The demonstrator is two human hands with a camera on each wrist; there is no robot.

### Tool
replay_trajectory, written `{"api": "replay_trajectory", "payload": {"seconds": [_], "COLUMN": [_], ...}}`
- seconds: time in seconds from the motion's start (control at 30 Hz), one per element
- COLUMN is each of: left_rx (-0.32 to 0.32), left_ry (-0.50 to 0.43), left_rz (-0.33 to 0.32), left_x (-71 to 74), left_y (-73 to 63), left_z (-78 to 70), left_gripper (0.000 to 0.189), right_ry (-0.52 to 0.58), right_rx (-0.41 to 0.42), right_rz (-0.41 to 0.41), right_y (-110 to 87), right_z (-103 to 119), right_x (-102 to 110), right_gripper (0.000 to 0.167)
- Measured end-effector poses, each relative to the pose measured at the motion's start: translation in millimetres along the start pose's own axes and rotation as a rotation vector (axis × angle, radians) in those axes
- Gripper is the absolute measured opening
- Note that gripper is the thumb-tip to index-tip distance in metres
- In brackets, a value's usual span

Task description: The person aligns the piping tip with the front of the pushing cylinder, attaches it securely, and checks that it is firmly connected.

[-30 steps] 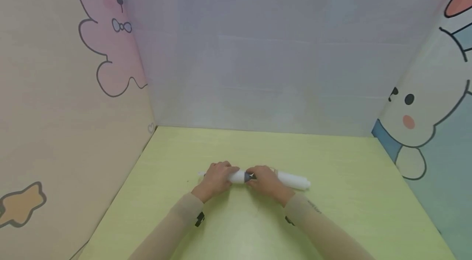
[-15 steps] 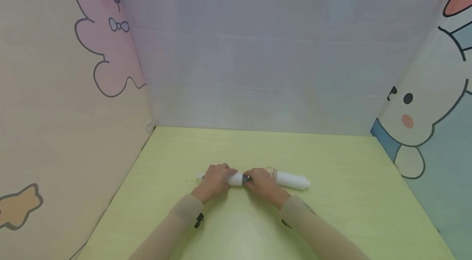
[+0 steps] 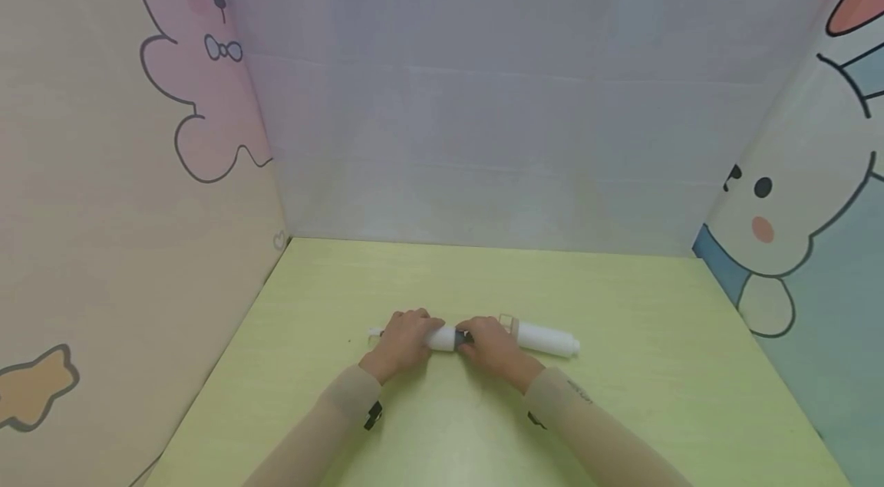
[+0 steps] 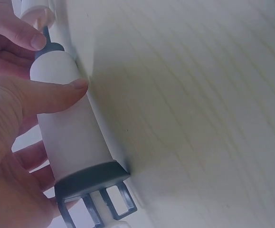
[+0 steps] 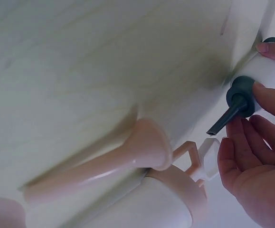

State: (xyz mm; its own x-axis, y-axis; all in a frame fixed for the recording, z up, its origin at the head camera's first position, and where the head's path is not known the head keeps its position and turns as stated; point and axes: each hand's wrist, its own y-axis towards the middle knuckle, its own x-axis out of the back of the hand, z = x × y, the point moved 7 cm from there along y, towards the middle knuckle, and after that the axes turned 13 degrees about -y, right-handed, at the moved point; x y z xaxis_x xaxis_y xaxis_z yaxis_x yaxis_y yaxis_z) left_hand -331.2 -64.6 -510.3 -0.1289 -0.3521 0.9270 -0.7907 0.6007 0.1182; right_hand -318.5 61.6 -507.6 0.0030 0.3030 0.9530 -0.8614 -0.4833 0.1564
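Note:
A large plastic syringe with a white barrel (image 3: 440, 338) lies crosswise between the two hands, close to the tabletop. My left hand (image 3: 404, 341) grips the barrel, thumb across its top in the left wrist view. A dark collar with ring-shaped handles (image 4: 92, 180) sits at the barrel's left end. At the other end is a dark nozzle cap (image 5: 241, 95) with a slim spout. My right hand (image 3: 493, 349) pinches this cap between thumb and fingers. The cap is against the barrel; whether it is turning cannot be seen.
A second white syringe (image 3: 545, 338) with a peach collar lies right beside my right hand. Next to it, in the right wrist view, rests a peach funnel-shaped nozzle (image 5: 146, 147). The yellow-green table (image 3: 442, 426) is bounded by printed cloth walls (image 3: 483, 126).
My right hand has shifted slightly left, still pinching the cap, and more of the second syringe's peach collar shows. My left hand keeps its grip on the barrel.

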Motion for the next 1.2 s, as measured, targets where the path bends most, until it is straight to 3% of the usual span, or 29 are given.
{"api": "replay_trajectory", "payload": {"seconds": [0.43, 0.63, 0.9, 1.03, 1.2], "left_rx": [0.007, 0.005, 0.003, -0.029, -0.081], "left_ry": [0.002, -0.025, -0.002, -0.002, -0.047], "left_rz": [-0.015, -0.005, 0.002, -0.009, -0.044], "left_x": [1.2, 2.1, 7.7, 11.9, 14.9], "left_y": [4.4, 6.6, 13.1, 17.0, 22.0], "left_z": [1.5, 1.3, 1.7, -5.5, -28.4], "left_gripper": [0.054, 0.059, 0.066, 0.069, 0.066], "right_ry": [0.012, -0.004, 0.131, 0.197, 0.235], "right_rx": [-0.031, -0.046, -0.127, -0.158, -0.195], "right_rz": [0.042, 0.003, -0.021, -0.071, -0.131], "right_y": [1.6, 1.9, -3.5, -7.1, -19.3], "right_z": [-3, -7, -19, -29, -42], "right_x": [9, 15, 37, 49, 64], "right_gripper": [0.035, 0.033, 0.034, 0.031, 0.027]}}
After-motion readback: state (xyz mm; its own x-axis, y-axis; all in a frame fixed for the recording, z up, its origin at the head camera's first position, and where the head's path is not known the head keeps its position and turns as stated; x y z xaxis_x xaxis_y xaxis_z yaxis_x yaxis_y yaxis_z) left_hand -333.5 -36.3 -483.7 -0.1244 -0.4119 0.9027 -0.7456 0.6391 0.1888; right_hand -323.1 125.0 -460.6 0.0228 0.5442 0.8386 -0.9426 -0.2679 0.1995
